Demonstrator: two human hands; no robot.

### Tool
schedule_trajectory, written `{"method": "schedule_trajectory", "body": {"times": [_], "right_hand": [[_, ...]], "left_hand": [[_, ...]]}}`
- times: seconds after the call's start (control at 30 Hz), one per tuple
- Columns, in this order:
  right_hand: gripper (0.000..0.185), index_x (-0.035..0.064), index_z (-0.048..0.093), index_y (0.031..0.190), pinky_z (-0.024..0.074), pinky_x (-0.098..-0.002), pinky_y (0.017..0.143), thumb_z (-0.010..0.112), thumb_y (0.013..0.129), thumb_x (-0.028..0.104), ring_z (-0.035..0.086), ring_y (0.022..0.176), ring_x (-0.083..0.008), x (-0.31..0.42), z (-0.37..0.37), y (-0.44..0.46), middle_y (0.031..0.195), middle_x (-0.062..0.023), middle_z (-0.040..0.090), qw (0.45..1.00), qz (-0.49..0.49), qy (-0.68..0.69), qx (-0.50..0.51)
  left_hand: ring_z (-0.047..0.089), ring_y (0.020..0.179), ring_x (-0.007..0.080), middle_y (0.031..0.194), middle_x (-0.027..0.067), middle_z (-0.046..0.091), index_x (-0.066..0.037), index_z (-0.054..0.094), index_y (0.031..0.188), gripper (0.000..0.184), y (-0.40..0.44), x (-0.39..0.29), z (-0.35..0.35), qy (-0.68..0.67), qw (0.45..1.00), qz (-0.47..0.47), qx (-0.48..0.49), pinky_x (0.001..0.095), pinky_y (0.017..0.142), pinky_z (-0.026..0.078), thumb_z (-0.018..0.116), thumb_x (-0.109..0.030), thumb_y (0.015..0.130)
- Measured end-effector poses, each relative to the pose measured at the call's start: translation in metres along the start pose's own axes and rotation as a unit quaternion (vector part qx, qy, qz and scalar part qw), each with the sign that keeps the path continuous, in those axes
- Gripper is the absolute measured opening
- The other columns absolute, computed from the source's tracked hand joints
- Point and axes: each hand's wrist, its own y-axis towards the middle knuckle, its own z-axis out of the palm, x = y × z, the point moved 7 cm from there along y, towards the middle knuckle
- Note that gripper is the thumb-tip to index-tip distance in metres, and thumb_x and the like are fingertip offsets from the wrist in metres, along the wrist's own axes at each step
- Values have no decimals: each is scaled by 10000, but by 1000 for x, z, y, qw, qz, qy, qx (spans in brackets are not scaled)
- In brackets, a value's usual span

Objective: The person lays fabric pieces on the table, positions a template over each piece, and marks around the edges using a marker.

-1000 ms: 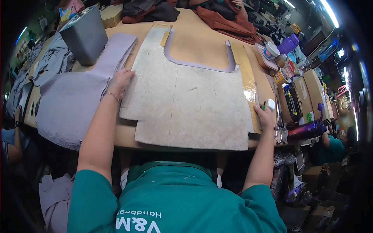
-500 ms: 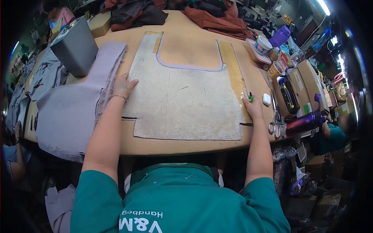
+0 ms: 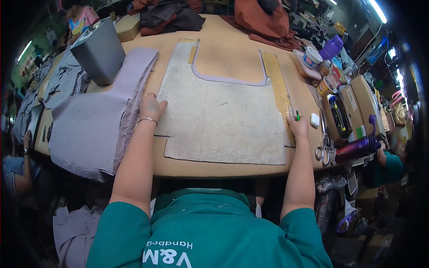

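A large, worn, pale U-shaped pattern board (image 3: 223, 120) lies on the table with its notch pointing away from me. Tan tape covers parts of its arms, and lilac material shows along the notch's edge. My left hand (image 3: 153, 109) rests at the board's left edge, thumb spread from the fingers. At the right edge, my right hand (image 3: 299, 127) is closed around a green pen (image 3: 297, 115), mostly hidden by the fingers, and touches the board's side. Just left of my left hand lies a thick stack of lilac fabric pieces (image 3: 96, 111) with frayed edges.
A grey metal block (image 3: 100, 53) stands on the lilac stack's far side. Scissors (image 3: 322, 154), a white case (image 3: 315, 120), a purple bottle (image 3: 357, 147) and a box of pens (image 3: 337, 116) line the right. Brown cloth (image 3: 263, 22) lies at the back. Other people are nearby.
The whole view has shifted, so the table and its contents appear farther right. My left hand sits slightly lower along the board's left edge. The right hand still holds the pen.
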Motion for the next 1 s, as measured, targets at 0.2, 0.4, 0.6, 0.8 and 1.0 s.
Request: {"method": "schedule_trajectory", "body": {"times": [0.2,0.4,0.6,0.8,1.0], "right_hand": [[431,-39,542,860,431,-369,718,687,619,288,561,808,-316,2,1,-1,853,-200,575,1000,14,-26,9],[415,-26,537,853,433,-365,727,683,627,290,559,817,-313,7,-3,-6,850,-189,576,1000,15,-13,7],[410,-15,540,860,434,-369,723,684,627,291,556,815,-316,3,-3,-7,849,-181,575,1000,3,-18,1],[396,-14,539,851,432,-382,715,677,635,288,551,799,-332,7,-6,-10,833,-193,569,999,-26,-19,-43],[393,-22,539,845,425,-394,717,671,643,288,546,791,-337,8,-5,-14,822,-194,566,997,-38,-31,-54]], "left_hand": [[508,886,326,996,239,499,47,498,960,514,-8,-19,-15,51,998,-27,15,349,798,401,653,-290,605],[420,1017,352,1060,232,446,50,481,978,560,-7,-24,-17,2,987,-82,138,331,864,358,674,-319,603],[448,965,377,1015,240,463,58,495,941,481,-30,-38,-21,132,991,-8,38,383,846,373,661,-283,644],[439,954,389,1018,232,452,53,510,915,393,-59,-36,-33,146,989,18,32,402,807,385,619,-249,688],[452,932,372,1022,253,446,37,511,913,398,-63,-26,-28,104,994,-2,14,395,791,389,635,-243,658]]}}
